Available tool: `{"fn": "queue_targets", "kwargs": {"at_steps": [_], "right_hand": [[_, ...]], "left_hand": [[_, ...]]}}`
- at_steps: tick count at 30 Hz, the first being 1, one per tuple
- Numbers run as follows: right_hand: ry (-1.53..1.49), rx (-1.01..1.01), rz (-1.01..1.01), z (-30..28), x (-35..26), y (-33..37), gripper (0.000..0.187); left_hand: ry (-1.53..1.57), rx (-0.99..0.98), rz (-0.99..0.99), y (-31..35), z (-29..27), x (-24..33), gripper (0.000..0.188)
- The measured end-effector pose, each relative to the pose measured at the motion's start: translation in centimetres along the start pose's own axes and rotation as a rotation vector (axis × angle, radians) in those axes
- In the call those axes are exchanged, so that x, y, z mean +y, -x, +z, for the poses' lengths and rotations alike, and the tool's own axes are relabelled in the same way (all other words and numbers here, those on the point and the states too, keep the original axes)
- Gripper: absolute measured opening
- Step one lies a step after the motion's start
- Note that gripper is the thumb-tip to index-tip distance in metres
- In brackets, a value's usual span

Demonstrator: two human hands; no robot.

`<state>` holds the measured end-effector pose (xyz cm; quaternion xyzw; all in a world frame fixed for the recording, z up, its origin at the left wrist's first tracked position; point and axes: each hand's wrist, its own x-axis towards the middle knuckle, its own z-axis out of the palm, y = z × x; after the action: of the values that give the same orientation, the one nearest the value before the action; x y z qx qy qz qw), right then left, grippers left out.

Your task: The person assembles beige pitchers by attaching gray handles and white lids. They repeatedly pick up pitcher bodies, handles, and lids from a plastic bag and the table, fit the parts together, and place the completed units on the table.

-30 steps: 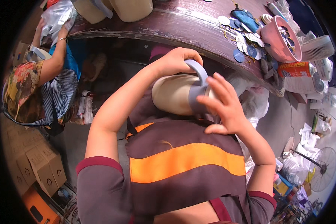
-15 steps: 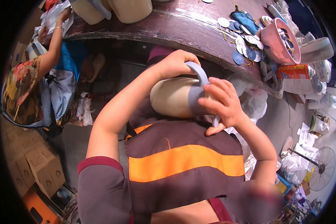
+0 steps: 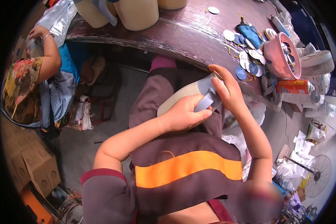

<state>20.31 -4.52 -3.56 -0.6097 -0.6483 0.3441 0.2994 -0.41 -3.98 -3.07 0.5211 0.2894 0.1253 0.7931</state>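
And here, just short of the near edge of the table (image 3: 198,41), a cream jug (image 3: 179,95) with a blue-grey collar is held tilted over the lap, its collar end slanted up towards that edge. Its blue-grey handle (image 3: 205,102) is gripped by the left hand (image 3: 184,114), fingers and thumb closed around the loop with little gap left. Over at the collar end, close beside the table's edge, the right hand (image 3: 229,91) is laid along the rim with the fingers part-straightened and set apart; its thumb is hidden, so how firmly the jug is clasped there cannot be told. On the table's left part, more cream jugs (image 3: 136,13) are seen, cut off by the upper border. Across to the table's right part: round tags (image 3: 250,59) are scattered in a loose heap, a blue pouch (image 3: 248,35) is lodged among them, and more tags are held in a pink basket (image 3: 270,61). Off the table's right end, an orange-red can (image 3: 293,87) is seen lying sideways. At the table's far left end, a silvery plastic bag (image 3: 58,20) is spread, with a co-worker's hand (image 3: 40,33) placed just beside it. Cardboard boxes (image 3: 37,168) are stacked well apart from the table, to its left on the near side.
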Motion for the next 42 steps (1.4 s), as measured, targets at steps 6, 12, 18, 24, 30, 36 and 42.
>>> {"fn": "queue_targets", "kwargs": {"at_steps": [6, 12, 18, 24, 30, 36, 42], "right_hand": [[-0.548, -0.171, -0.022, -1.5, 0.7, -9.6, 0.067], [0.808, 0.425, -0.137, -3.1, 10.4, -26.4, 0.091], [0.983, 0.271, -0.200, -0.5, 12.6, -25.3, 0.080], [0.878, 0.201, -0.294, 1.4, 7.3, -7.3, 0.054], [0.787, 0.492, -0.316, 2.1, 10.3, -1.9, 0.053], [0.759, 0.450, -0.265, 2.3, 8.2, -6.0, 0.078], [0.654, 0.460, -0.323, 1.9, 8.0, -6.7, 0.062]], "left_hand": [[0.254, 0.166, 0.073, -0.4, -0.9, 0.5, 0.017], [0.270, 0.137, 0.163, -1.0, -2.8, 0.4, 0.032], [0.219, 0.092, 0.111, -0.7, -4.2, 0.1, 0.030], [0.272, 0.227, 0.133, 0.1, -4.6, -0.4, 0.029], [0.188, 0.252, 0.165, -0.8, -3.4, 0.4, 0.026], [0.204, 0.335, 0.279, -1.3, -1.7, -0.3, 0.027], [0.287, 0.486, 0.335, -0.3, -1.8, -1.9, 0.026]]}}
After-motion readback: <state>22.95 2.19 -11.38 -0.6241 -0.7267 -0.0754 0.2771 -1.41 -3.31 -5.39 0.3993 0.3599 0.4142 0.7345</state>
